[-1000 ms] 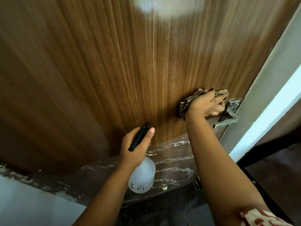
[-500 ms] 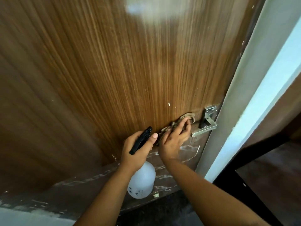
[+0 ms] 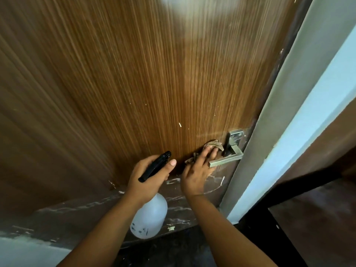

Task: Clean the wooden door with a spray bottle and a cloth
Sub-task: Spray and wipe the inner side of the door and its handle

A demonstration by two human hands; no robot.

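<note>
Mid-task, wiping stage. My right hand (image 3: 198, 170) presses crumpled cloth (image 3: 213, 144) flat-fingered against wooden door (image 3: 134, 83), just left of metal lever handle (image 3: 227, 159). My left hand (image 3: 148, 176) grips spray bottle (image 3: 149, 216) by black trigger head, body hanging below, nozzle toward door. White specks visible on grain above cloth; pale smears on dark lower panel. Judgement: handle zone in progress, lower panel and specks left. Cannot tell what upper door needs.

Dark floor (image 3: 173, 251) below wooden door (image 3: 134, 83)
</note>
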